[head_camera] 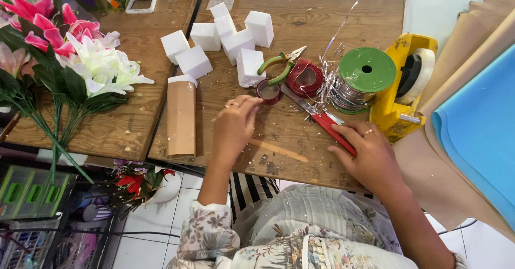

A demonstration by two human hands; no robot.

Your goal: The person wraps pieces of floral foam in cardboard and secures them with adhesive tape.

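Note:
My left hand (234, 126) rests on the wooden table (300, 16), its fingertips touching a small dark red tape roll (269, 92). My right hand (370, 156) lies on the red handle of a pair of scissors (322, 120) whose blades point up-left. A larger red tape roll (305, 78) and green-handled pliers (279, 65) lie just beyond. A green-topped spool of silver wire (362, 84) stands to the right, with loose silver strands around it.
Several white foam blocks (236, 43) sit at the table's back. A foam block wrapped in brown paper (181, 117) lies left of my hand. A yellow tape dispenser (405, 84), brown and blue paper sheets (477, 124) are right. Artificial flowers (70, 59) lie left.

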